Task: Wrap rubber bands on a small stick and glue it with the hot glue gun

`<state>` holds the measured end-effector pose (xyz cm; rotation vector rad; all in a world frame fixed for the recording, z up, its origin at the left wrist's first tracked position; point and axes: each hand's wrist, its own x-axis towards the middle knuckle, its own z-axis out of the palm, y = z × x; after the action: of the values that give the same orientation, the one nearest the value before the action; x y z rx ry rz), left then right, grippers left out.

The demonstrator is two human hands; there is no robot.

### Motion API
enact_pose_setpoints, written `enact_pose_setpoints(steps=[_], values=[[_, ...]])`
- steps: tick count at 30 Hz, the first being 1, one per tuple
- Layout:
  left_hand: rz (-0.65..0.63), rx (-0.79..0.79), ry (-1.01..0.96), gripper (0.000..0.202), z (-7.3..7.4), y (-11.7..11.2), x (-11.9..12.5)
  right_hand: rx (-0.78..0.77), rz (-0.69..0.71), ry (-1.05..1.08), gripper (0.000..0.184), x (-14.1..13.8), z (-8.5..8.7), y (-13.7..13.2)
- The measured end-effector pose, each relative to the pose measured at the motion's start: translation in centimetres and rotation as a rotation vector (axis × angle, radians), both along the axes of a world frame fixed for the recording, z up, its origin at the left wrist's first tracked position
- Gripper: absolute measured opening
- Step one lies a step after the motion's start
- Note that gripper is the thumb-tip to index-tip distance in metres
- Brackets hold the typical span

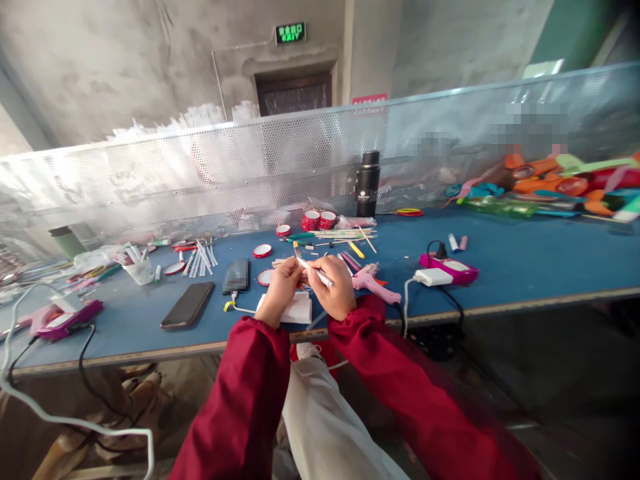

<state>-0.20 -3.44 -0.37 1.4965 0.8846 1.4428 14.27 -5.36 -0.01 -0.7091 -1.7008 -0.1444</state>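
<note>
R hand (334,287) grips 1 white pen-shaped tool (325,277); L hand (283,283): can't tell; sign (291,33): "EXIT".

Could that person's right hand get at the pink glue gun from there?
Probably yes: the pink glue gun lies just beside the right hand, with no visible obstacle between, though that hand is busy holding a white pen-like item.

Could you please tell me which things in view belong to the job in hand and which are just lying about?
In the job, it seems:
white pen-shaped tool, in the right hand
small yellow-tipped piece, apparently in the left hand
perhaps pink glue gun, beside the right hand

Just lying about, most likely:
dark phone
black flask
colourful pile
</note>
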Motion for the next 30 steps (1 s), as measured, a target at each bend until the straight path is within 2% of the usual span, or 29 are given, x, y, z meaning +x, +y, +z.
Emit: enact_pose_setpoints(steps=[8, 17, 25, 30], values=[[-0.015, -0.029, -0.01, 0.036, 0.31, -0.16, -0.03, 0.022, -0.073, 0.046, 0.012, 0.13, -0.36, 0.35], [-0.002, -0.011, -0.005, 0.031, 0.3, -0.28, 0.11, 0.008, 0.005, 0.015, 0.011, -0.01, -0.14, 0.11], [-0.023, -0.024, -0.028, 0.033, 0.32, -0.2, -0.02, 0.008, -0.056, 0.044, 0.011, 0.09, -0.31, 0.25], [-0.003, -0.014, -0.019, 0.03, 0.3, -0.24, 0.07, 0.021, 0.006, 0.019, 0.011, -0.01, -0.23, 0.21]])
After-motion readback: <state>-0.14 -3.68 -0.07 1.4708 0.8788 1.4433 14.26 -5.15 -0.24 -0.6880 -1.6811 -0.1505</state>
